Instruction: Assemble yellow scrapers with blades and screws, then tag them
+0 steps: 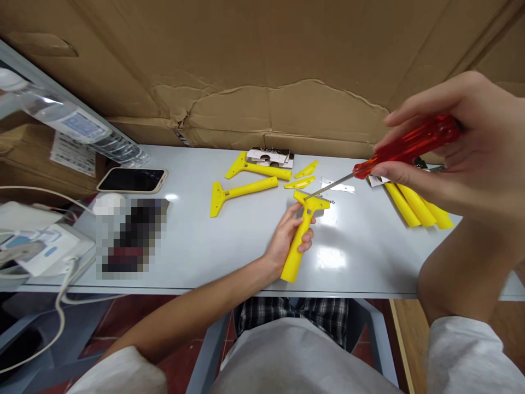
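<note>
Scraper [302,232] in left hand [283,239], aslant, head [314,202] away

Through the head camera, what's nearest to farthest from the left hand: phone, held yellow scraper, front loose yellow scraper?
1. Held yellow scraper: in the left hand.
2. Front loose yellow scraper: on the table, to the left.
3. Phone: farther left.

The glossy pale surface [229,246] is carrying a dark-screened phone [132,180] at left. Two yellow scrapers [252,188] are lying near the middle, two small yellow pieces [300,183] are resting beside them, and yellow handles [417,207] are fanning out at right.
</note>
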### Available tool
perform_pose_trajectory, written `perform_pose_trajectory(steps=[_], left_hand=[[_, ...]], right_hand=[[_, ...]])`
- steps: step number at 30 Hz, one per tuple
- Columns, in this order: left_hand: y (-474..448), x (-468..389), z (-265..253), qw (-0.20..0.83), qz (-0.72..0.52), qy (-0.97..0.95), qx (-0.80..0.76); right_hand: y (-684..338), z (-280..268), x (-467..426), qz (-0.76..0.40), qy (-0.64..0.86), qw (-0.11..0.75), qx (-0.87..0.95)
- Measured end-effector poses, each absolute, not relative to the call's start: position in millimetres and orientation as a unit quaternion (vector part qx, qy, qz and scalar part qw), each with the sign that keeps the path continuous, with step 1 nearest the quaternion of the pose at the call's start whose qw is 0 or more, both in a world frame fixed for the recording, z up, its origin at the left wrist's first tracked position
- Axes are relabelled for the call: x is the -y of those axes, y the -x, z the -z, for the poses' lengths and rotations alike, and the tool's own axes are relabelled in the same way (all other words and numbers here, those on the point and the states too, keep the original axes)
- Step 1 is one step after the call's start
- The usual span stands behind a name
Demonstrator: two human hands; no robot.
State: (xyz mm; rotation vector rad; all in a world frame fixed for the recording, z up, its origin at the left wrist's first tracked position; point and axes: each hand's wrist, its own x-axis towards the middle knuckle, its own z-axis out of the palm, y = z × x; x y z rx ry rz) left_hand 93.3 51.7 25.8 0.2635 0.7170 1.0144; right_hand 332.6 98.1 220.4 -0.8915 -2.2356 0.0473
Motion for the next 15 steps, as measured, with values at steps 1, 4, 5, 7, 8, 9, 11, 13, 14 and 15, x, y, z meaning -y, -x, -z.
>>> perform_pose_trajectory(steps=[1, 4, 5, 7, 8, 9, 11, 13, 14, 15], left_hand=[[-93.3, -51.5, -25.9, 0.805, -0.474, -0.124, -0.335], [-92.8, -50.9, -26.5, 0.806, -0.473, -0.12, -0.335], [-92.7, -50.8, -26.7, 0.806, -0.472, -0.119, -0.335], [-92.5, -50.6, -27.0, 0.806, -0.473, -0.12, -0.335], [-92.6, -50.6, -27.1, 0.806, -0.473, -0.12, -0.336], [-92.8, -50.7, -27.1, 0.805, -0.473, -0.121, -0.336], [-93.4, -51.0, -27.1, 0.805, -0.472, -0.124, -0.337], [-94.1, -51.4, -27.1, 0.804, -0.472, -0.129, -0.339], [-94.3, -51.6, -27.2, 0.803, -0.472, -0.131, -0.34], [-94.4, -51.6, -27.3, 0.802, -0.472, -0.133, -0.341]], right_hand=[[-332.6, -219.9, -99.5, -0.001, 0.351, 0.363, 0.863], [-333.9, -219.2, -102.6, 0.032, 0.367, 0.363, 0.856], [-334.4, -219.3, -102.7, 0.025, 0.371, 0.357, 0.857], [-335.3, -220.0, -101.7, -0.013, 0.357, 0.352, 0.865], [-335.5, -220.4, -100.9, -0.036, 0.342, 0.354, 0.87], [-335.4, -220.6, -100.1, -0.055, 0.324, 0.36, 0.873], [-335.0, -220.9, -98.6, -0.074, 0.306, 0.368, 0.875], [-334.4, -221.0, -97.6, -0.066, 0.311, 0.362, 0.876], [-334.3, -221.2, -97.2, -0.05, 0.325, 0.356, 0.874], [-334.2, -221.4, -96.9, -0.032, 0.343, 0.351, 0.871]])
